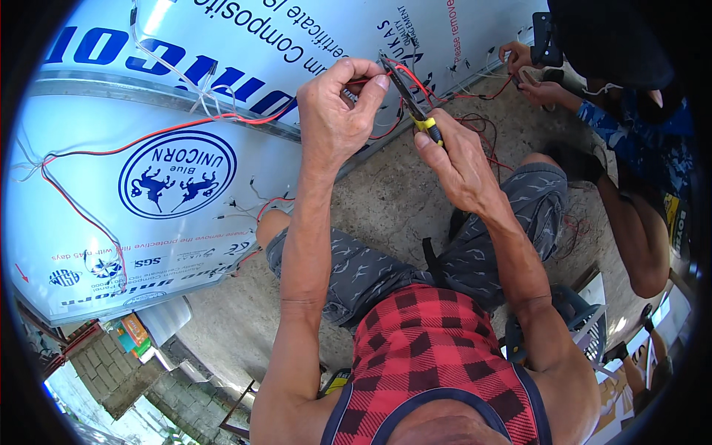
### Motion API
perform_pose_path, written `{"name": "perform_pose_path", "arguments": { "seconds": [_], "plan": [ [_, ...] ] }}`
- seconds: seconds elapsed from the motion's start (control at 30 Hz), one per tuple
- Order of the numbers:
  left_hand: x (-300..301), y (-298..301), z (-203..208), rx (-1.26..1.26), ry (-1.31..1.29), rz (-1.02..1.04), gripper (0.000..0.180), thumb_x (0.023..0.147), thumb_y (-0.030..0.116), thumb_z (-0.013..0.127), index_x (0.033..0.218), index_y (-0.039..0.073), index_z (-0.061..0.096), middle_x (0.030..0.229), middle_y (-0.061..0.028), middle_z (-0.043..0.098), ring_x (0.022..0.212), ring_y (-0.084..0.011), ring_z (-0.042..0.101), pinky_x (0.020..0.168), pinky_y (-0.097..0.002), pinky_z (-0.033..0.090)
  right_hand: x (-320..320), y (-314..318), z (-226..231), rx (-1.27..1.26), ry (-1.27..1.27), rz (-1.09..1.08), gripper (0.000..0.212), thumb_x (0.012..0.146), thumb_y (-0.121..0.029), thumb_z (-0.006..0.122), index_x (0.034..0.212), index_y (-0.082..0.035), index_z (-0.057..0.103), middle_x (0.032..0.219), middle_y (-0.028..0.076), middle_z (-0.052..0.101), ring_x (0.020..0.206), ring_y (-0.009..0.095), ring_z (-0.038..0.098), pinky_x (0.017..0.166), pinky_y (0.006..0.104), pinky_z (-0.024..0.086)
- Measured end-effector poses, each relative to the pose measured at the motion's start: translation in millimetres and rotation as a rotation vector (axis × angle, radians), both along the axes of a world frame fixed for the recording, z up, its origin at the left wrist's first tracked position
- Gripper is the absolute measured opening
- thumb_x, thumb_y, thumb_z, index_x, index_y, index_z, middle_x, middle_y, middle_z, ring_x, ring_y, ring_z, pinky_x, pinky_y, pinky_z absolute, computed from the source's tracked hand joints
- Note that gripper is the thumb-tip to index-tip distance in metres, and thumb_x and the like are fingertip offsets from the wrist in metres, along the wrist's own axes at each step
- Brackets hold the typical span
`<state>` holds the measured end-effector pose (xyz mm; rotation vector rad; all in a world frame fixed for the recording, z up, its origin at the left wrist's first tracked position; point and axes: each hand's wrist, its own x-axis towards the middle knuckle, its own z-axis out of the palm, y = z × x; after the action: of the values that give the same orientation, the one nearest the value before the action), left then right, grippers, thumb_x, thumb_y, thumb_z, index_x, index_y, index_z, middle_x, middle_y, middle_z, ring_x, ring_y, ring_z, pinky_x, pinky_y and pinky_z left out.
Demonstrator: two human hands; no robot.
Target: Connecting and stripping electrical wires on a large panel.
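The right hand [461,159] grips yellow-handled pliers [413,105]; the left hand [341,111], just to its left, pinches what seems a red wire [412,73] beside their nose, probably to keep it steady there. The pliers' long axis slants, nose pointing forward and left of the right hand. A white panel [356,37] lies beyond both hands.

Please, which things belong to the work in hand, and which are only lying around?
Seemingly in use:
pliers, in the right hand
red and black wires, by the left hand
white panel

Seemingly lying about:
orange-and-green items, lower left
dark slatted plastic object, lower right
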<state>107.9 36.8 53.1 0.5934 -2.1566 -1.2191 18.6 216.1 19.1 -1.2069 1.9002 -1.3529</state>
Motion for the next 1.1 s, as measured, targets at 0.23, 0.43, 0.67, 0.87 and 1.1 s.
{"name": "perform_pose_path", "arguments": {
  "seconds": [0.23,0.43,0.67,0.87,1.1],
  "plan": [
    [-3.0,-4.8,3.8,-0.018,-0.002,-0.121,0.013,0.09,0.009,0.075,0.091,-0.003,0.073,0.073,-0.0062,0.072,0.064,-0.0093,0.064,0.059,-0.0248,0.05,1.2,0.6,1.9,0.01,0.149,-0.039,0.028,0.104,-0.028,0.05,0.097,-0.001,0.05,0.089,0.018,0.05,0.08,0.042,0.056,0.071,0.05,0.042],
    [-1.9,-7.2,-2.3,0.073,0.086,-0.148,0.011,0.092,0.01,0.075,0.089,-0.001,0.072,0.069,-0.0005,0.065,0.061,-0.0067,0.056,0.057,-0.0232,0.044,-2.9,2.8,0.1,-0.09,0.091,-0.024,0.028,0.101,-0.027,0.052,0.096,0.001,0.051,0.086,0.017,0.05,0.073,0.038,0.054,0.066,0.0454,0.043],
    [0.8,-6.8,-11.9,0.24,0.242,-0.203,0.008,0.092,0.008,0.076,0.09,0.001,0.073,0.075,0.0019,0.066,0.066,-0.0049,0.056,0.061,-0.0205,0.044,-0.7,7.0,6.7,-0.108,-0.515,0.067,0.034,0.1,-0.033,0.051,0.101,-0.001,0.061,0.079,0.008,0.057,0.072,0.016,0.054,0.066,0.0332,0.042],
    [-1.3,-8.1,-12.5,0.405,0.271,-0.23,0.008,0.093,0.008,0.076,0.092,0.001,0.073,0.078,0.0023,0.067,0.069,-0.0044,0.056,0.063,-0.0195,0.044,-7.3,9.0,4.0,-0.142,-0.587,0.115,0.037,0.102,-0.034,0.05,0.107,-0.001,0.064,0.084,0.007,0.06,0.075,0.015,0.056,0.068,0.0324,0.044],
    [0.4,-32.3,-9.7,-0.117,0.007,-0.203,0.014,0.096,0.015,0.073,0.096,0.001,0.073,0.078,0.0,0.067,0.067,-0.0078,0.055,0.061,-0.0238,0.044,-34.1,14.5,-29.7,0.099,0.107,0.183,0.041,0.089,-0.034,0.062,0.113,-0.001,0.068,0.123,0.02,0.058,0.115,0.03,0.058,0.097,0.0438,0.046]
  ]
}}
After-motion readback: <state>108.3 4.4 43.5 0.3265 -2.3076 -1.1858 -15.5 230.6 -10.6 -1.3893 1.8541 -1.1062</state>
